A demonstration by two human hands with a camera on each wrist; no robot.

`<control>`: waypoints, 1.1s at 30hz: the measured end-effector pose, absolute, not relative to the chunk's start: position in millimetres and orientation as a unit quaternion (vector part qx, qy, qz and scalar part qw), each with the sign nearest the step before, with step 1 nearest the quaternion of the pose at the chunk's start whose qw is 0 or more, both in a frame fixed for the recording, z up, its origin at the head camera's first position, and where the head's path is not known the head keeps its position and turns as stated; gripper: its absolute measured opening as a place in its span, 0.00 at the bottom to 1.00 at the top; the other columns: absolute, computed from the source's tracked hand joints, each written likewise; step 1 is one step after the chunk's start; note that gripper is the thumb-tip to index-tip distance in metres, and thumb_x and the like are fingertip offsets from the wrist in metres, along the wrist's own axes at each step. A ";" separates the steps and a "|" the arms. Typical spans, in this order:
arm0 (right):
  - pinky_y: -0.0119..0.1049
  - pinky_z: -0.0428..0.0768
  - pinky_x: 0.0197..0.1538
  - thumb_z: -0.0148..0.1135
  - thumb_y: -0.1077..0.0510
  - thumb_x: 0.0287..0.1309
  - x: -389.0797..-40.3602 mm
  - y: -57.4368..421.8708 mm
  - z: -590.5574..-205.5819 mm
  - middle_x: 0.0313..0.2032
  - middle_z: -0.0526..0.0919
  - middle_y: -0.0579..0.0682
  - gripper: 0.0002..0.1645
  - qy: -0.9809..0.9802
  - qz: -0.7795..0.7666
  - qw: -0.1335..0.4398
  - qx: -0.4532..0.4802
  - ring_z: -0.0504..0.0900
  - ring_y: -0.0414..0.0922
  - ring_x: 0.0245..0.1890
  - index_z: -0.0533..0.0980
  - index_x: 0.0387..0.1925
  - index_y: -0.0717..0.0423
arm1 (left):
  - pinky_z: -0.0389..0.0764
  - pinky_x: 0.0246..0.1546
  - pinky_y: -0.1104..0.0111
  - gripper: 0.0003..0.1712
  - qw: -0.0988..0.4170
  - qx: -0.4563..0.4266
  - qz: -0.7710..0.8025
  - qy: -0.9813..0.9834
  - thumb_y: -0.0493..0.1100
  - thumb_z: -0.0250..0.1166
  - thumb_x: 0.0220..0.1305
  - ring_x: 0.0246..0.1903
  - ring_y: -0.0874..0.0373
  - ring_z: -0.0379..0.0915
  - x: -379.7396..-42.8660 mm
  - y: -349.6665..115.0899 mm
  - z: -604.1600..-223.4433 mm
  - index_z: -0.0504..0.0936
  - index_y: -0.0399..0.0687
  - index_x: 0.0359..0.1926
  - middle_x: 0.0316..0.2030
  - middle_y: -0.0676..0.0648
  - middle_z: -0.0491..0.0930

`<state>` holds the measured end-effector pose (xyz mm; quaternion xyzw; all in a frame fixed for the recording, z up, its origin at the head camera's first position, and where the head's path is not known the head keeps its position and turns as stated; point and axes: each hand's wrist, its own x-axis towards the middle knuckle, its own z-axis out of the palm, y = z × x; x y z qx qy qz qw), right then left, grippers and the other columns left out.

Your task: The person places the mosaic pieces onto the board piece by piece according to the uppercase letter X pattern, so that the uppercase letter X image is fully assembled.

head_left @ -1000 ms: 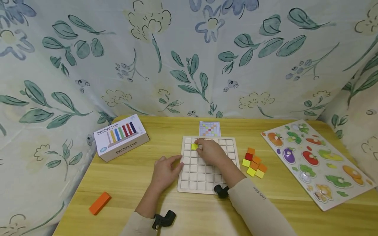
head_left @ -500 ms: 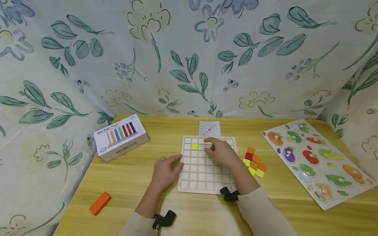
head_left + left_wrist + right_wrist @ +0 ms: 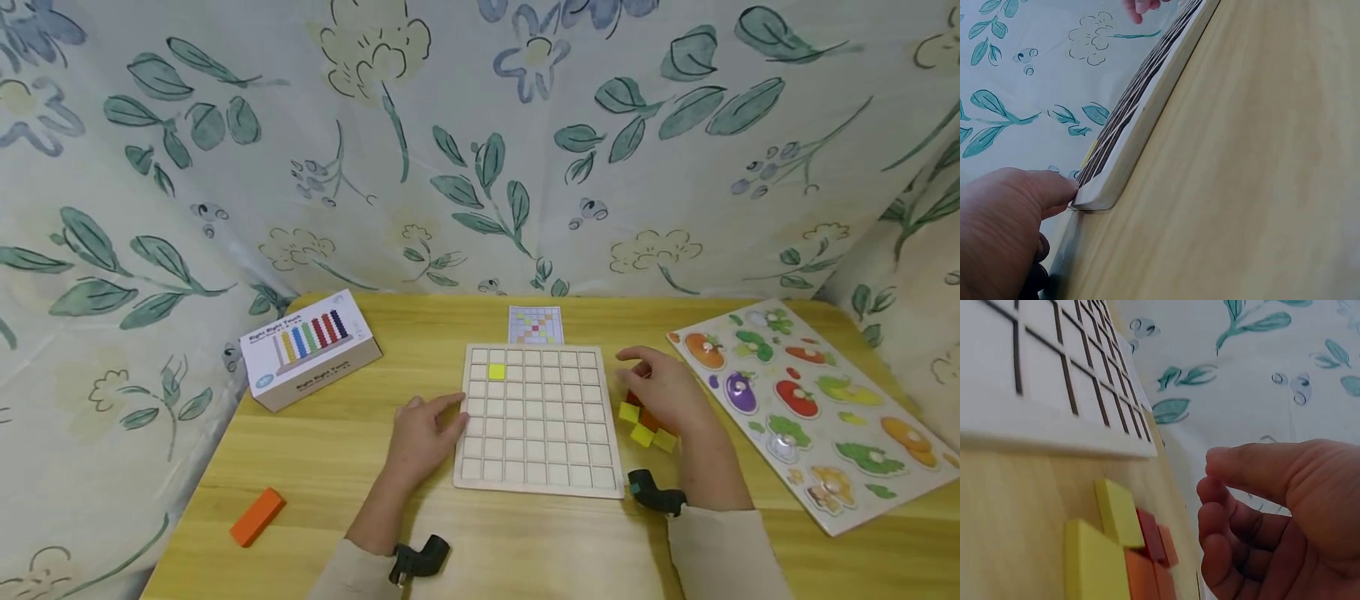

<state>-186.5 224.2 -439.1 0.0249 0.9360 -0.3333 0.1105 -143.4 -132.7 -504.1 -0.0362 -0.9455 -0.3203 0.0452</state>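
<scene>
A pale wooden grid board (image 3: 537,489) lies flat in the middle of the table, with one yellow square tile (image 3: 496,372) in a cell near its upper left corner. My left hand (image 3: 422,433) rests at the board's left edge, thumb and forefinger touching the rim. Over on the right, my right hand (image 3: 663,392) hovers above a cluster of coloured tiles, its fingers bent loosely and holding nothing. Yellow tiles (image 3: 1094,565), a dark red tile (image 3: 1151,536) and orange tiles (image 3: 1142,575) show below that hand in the right wrist view; from the head it covers part of them.
Behind the board lies a small printed pattern card (image 3: 535,325). A bead-toy box (image 3: 311,350) stands back left, and an orange block (image 3: 257,517) lies front left. A vegetable puzzle board (image 3: 813,417) takes up the right side. Floral cloth (image 3: 450,125) hangs behind the table.
My right hand has left the yellow tile in the grid and moved right, off the board, to above the loose tiles. The left hand has stayed at the board's edge.
</scene>
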 end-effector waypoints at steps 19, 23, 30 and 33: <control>0.36 0.76 0.38 0.58 0.52 0.72 -184.7 263.9 -461.3 0.46 0.80 0.62 0.20 0.929 -0.326 0.139 0.104 0.78 0.50 0.38 0.75 0.59 0.57 | 0.59 0.36 0.66 0.20 0.039 -0.029 -0.320 -0.946 0.56 0.69 0.65 0.25 0.60 0.60 -142.2 -130.5 -502.6 0.87 0.61 0.57 0.16 0.57 0.68; 0.35 0.76 0.37 0.59 0.51 0.71 -185.2 264.5 -462.7 0.46 0.79 0.61 0.22 0.925 -0.333 0.142 0.118 0.77 0.50 0.38 0.73 0.61 0.56 | 0.59 0.37 0.66 0.20 0.038 -0.027 -0.320 -0.946 0.55 0.69 0.65 0.25 0.60 0.59 -142.1 -130.5 -502.8 0.87 0.60 0.57 0.16 0.57 0.67; 0.36 0.76 0.39 0.61 0.50 0.69 -185.5 265.9 -464.3 0.49 0.81 0.62 0.26 0.926 -0.327 0.145 0.122 0.79 0.51 0.40 0.73 0.62 0.58 | 0.58 0.37 0.66 0.20 0.040 -0.033 -0.319 -0.946 0.55 0.69 0.66 0.25 0.60 0.59 -142.7 -129.5 -503.0 0.87 0.60 0.57 0.16 0.57 0.67; 0.35 0.77 0.38 0.60 0.50 0.70 -185.9 264.6 -464.4 0.48 0.81 0.62 0.25 0.925 -0.329 0.146 0.119 0.79 0.50 0.38 0.73 0.62 0.59 | 0.58 0.36 0.65 0.20 0.045 -0.034 -0.318 -0.947 0.54 0.70 0.66 0.25 0.60 0.59 -142.1 -129.9 -501.7 0.87 0.59 0.57 0.16 0.57 0.67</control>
